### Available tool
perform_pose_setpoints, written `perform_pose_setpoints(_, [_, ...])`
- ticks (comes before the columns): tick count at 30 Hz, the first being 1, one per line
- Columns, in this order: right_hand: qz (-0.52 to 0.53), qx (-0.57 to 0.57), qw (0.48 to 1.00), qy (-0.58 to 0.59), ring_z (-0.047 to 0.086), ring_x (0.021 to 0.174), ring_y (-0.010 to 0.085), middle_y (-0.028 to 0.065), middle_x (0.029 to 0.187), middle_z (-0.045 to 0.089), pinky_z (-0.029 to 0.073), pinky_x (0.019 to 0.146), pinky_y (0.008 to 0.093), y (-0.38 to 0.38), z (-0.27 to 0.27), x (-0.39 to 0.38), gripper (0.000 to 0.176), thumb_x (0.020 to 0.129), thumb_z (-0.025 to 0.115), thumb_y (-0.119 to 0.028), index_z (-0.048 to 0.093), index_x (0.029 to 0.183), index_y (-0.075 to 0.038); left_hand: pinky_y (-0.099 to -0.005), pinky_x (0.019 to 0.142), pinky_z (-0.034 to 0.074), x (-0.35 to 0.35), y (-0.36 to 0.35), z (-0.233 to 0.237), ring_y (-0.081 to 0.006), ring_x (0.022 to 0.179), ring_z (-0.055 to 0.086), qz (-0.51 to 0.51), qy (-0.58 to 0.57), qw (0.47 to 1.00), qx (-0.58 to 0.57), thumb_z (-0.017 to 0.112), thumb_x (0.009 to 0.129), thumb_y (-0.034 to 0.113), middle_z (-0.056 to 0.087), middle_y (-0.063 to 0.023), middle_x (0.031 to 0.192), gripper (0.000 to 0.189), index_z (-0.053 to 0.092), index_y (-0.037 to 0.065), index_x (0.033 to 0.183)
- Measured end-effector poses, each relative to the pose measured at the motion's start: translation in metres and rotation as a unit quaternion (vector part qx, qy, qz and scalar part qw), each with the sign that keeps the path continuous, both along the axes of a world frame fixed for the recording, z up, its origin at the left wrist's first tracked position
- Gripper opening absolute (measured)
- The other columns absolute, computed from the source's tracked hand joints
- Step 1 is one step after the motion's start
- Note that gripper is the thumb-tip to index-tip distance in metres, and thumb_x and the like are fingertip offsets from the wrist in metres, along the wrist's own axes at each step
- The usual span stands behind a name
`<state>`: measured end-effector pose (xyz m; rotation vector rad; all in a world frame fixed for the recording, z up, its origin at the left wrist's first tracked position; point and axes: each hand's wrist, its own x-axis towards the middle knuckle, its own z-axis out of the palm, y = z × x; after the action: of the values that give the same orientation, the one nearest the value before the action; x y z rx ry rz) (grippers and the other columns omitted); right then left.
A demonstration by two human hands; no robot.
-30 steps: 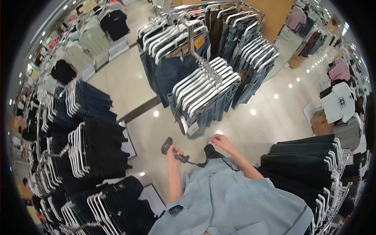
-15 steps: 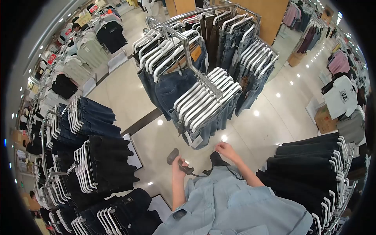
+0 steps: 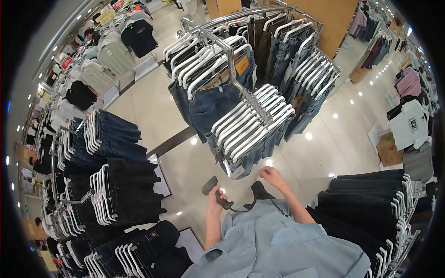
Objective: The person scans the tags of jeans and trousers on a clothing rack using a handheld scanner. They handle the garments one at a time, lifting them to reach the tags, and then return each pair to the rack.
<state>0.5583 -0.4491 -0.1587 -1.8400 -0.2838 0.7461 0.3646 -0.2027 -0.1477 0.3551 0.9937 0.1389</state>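
The left hand (image 3: pixel 215 198) is gripping a dark grey plastic handheld scanner (image 3: pixel 209 186), its head jutting beyond the thumb side, its handle emerging below. The right hand (image 3: pixel 272 177) is hovering near hanging blue denim jeans (image 3: pixel 252 162), fingers curling; any pinch is unclear.

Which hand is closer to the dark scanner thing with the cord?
The left. The left hand is wrapped around the handle of the scanner, touching it. The right hand is off to the right, not touching it.
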Motion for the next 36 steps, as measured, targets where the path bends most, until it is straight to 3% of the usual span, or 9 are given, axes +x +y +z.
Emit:
perform_pose_setpoints(12, [0.012,0.014,1.0,0.015,0.072,0.089,0.0173,0.0103,0.095,0.075,0.057,0.08,0.0309,0.008,-0.009,0.01,0.022,0.099,0.06,-0.016,0.069,0.106,0.002,-0.0314,0.053,0.044,0.005,0.003,0.0,-0.0136,0.052,0.048,-0.001,0.014,1.0,0.012,0.071,0.089,0.017,0.054,-0.0029,0.073,0.018,0.055,0.011,0.086])
perform_pose_setpoints(17, [0.02,-0.006,1.0,0.007,0.073,0.09,0.0176,0.0109,0.095,0.075,0.057,0.079,0.0311,0.01,0.001,0.02,0.021,0.099,0.06,-0.015,0.069,0.105,0.003,-0.03,0.053,0.044,0.01,0.004,0.011,-0.0134,0.052,0.048,0.001,0.012,1.0,0.017,0.071,0.09,0.018,0.056,-0.0034,0.072,0.017,0.057,0.01,0.094])
perform_pose_setpoints(25, [-0.023,0.023,0.997,-0.064,0.073,0.088,0.0179,0.0129,0.094,0.075,0.056,0.081,0.0302,0.018,0.043,0.075,0.02,0.099,0.06,-0.013,0.067,0.106,0.005,-0.031,0.054,0.046,0.003,0.005,0.014,-0.0129,0.053,0.049,0.024,0.007,1.0,0.005,0.07,0.091,0.018,0.056,-0.0032,0.073,0.016,0.057,0.01,0.094])
perform_pose_setpoints(29, [-0.036,0.091,0.994,-0.055,0.07,0.084,0.0167,0.0112,0.092,0.073,0.055,0.079,0.0291,0.031,0.053,0.095,0.018,0.101,0.06,-0.012,0.065,0.106,0.005,-0.0317,0.055,0.046,-0.004,0.002,0.016,-0.014,0.054,0.051,0.029,-0.018,0.999,0.015,0.072,0.091,0.019,0.056,-0.0033,0.073,0.018,0.057,0.01,0.09])
perform_pose_setpoints(36, [-0.01,0.099,0.994,-0.039,0.069,0.086,0.015,0.0103,0.092,0.073,0.054,0.075,0.0276,0.042,0.054,0.093,0.021,0.103,0.06,-0.014,0.065,0.11,0.006,-0.0321,0.055,0.046,-0.008,-0.011,0.022,-0.0136,0.054,0.051,0.055,-0.031,0.998,0.02,0.073,0.092,0.021,0.056,-0.0026,0.072,0.019,0.058,0.01,0.09])
